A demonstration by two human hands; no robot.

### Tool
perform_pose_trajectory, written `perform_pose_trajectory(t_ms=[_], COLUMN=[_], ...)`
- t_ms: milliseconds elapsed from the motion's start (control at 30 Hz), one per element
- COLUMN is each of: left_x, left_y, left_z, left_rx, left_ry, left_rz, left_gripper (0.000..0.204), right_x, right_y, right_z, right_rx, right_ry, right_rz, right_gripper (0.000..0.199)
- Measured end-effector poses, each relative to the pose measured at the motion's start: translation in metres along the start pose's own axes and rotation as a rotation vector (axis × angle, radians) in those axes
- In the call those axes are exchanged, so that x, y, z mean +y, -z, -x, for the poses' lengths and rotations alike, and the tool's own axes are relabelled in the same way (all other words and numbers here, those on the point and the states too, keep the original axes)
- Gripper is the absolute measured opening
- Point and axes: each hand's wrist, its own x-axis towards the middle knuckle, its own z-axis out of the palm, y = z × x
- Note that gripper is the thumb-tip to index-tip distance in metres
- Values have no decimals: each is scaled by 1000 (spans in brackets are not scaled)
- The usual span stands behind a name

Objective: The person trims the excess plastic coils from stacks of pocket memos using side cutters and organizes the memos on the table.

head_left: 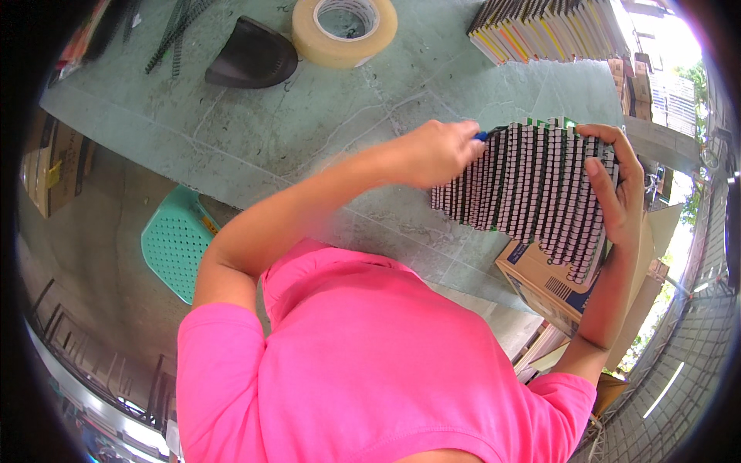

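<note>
Grey-green tabletop [332, 116] spreads before me, a tape roll [351, 52] at twelve o'clock. At two o'clock sits a row of wire-bound books [532, 181]; my left hand [445, 154] curls tightly around something blue [481, 136] (mostly hidden), while my half-open right hand [624, 185] braces their right end.

One head-worn fisheye view, steeply downward, close above the hands [446, 154] and table [309, 123]

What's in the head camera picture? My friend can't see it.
A person in a pink shirt braces a row of spiral-bound books with the right hand, while the left hand holds a blue object, mostly hidden, near the row's left end. A tape roll and more books sit farther back on the table.
</note>
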Motion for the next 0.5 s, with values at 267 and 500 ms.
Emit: perform_pose_trajectory(t_ms=[267, 500], left_x=[-18, -5], left_y=[-9, -1], left_z=[2, -3], left_rx=[-9, -223], left_ry=[-24, 152], left_rz=[355, 721], left_gripper=[30, 36], right_x=[3, 0], right_y=[-2, 0], right_z=[0, 0], right_rx=[23, 1], right_ry=[61, 38], right_rz=[7, 29], right_gripper=[30, 30])
